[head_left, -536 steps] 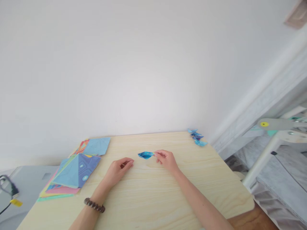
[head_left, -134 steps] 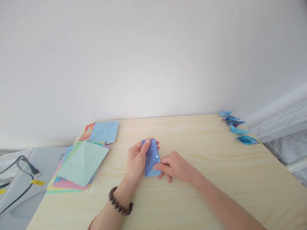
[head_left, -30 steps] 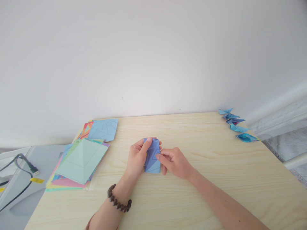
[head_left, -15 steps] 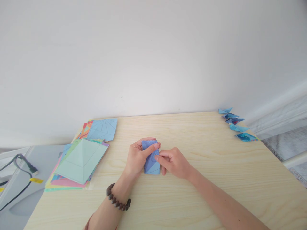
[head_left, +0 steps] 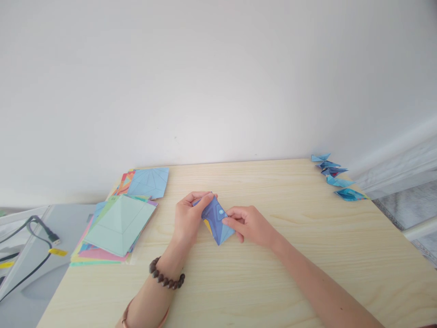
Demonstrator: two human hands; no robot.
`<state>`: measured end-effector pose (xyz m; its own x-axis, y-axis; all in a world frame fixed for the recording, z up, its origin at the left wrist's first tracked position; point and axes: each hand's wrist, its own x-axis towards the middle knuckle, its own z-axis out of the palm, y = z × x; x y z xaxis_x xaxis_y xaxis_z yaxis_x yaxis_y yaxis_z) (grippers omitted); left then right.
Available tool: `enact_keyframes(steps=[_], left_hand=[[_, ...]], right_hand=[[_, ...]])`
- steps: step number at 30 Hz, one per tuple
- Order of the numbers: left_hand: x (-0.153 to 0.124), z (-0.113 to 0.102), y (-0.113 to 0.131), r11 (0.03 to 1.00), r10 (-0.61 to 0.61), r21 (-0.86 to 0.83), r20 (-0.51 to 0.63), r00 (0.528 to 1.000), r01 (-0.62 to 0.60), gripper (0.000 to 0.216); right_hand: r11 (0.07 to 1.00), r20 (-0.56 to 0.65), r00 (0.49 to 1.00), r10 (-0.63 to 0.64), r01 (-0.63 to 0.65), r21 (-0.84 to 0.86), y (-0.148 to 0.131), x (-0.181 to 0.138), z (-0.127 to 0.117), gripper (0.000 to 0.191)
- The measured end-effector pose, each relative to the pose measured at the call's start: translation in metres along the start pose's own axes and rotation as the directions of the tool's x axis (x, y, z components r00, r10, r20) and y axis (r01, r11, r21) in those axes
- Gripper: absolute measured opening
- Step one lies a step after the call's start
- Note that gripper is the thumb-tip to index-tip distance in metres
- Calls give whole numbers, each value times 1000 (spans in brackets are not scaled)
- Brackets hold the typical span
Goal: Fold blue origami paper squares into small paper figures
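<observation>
Just above the middle of the wooden table (head_left: 273, 282), a piece of folded blue paper (head_left: 214, 217) is held between both hands. It has darker and lighter blue areas, with a bit of yellow at its left edge, and one corner points down toward me. My left hand (head_left: 189, 216) pinches the upper left part, thumb on top. My right hand (head_left: 249, 223) grips the right edge between thumb and fingers. A dark beaded bracelet (head_left: 165, 279) circles my left wrist.
Left on the table lies a stack of coloured paper sheets (head_left: 123, 225), with a light blue creased sheet (head_left: 148, 182) behind it. Several folded blue paper figures (head_left: 336, 172) line the right back edge. A black cable (head_left: 44, 232) lies on a grey surface at far left. A white wall (head_left: 218, 82) stands behind.
The blue paper has gone from an upright rectangle to a tilted shape with a corner pointing down, and some yellow now shows. My left hand has shifted slightly up and left.
</observation>
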<state>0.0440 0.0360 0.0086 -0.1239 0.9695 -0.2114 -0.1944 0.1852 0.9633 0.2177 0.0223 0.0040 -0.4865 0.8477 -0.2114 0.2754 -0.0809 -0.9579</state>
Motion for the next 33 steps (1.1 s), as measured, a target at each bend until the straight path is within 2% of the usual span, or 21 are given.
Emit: enact_keyframes(steps=[2,4,7,9,12,15,17,20,22,25,29,33], left_hand=[[-2,-10,0,982,64,177,-4,998,-62,32],[-8,-22,-1,905,88,410,80,993,-113,37],[-23,-38,-6,654,174,698,238,955,-293,26],[-32,-42,-10,438,296,760,383,875,-481,22],[-39,-39,-12,176,354,690,621,699,-702,30],[-35,-33,-11,36,286,574,778,559,-818,35],[-31,-30,-9,-15,255,535,819,514,-845,34],[-26,-29,-7,-57,249,525,831,497,-849,33],[-25,-30,-6,-68,236,532,831,504,-844,31],[-24,-29,-5,-81,201,539,833,515,-839,30],[-23,-29,-2,-91,146,551,831,536,-830,33],[-22,-28,1,-101,144,567,822,552,-818,35]], right_hand=[[999,-53,998,26,-27,-25,2,-1,-6,23],[997,-78,996,48,-53,-60,4,-3,-13,24],[987,-8,997,75,-76,-143,5,-8,-22,22],[974,57,994,91,-77,-211,3,-10,-26,20],[945,113,991,72,-32,-326,-2,-8,-29,18],[852,111,993,-37,89,-516,-6,-4,-31,15],[758,95,986,-140,168,-630,-4,-2,-33,13],[645,125,944,-306,302,-702,6,0,-36,16],[583,146,898,-416,387,-715,15,-1,-37,19],[470,155,828,-539,448,-760,22,-3,-37,18],[286,245,763,-598,488,-825,24,-5,-36,19],[228,273,758,-592,483,-845,26,-6,-36,21]])
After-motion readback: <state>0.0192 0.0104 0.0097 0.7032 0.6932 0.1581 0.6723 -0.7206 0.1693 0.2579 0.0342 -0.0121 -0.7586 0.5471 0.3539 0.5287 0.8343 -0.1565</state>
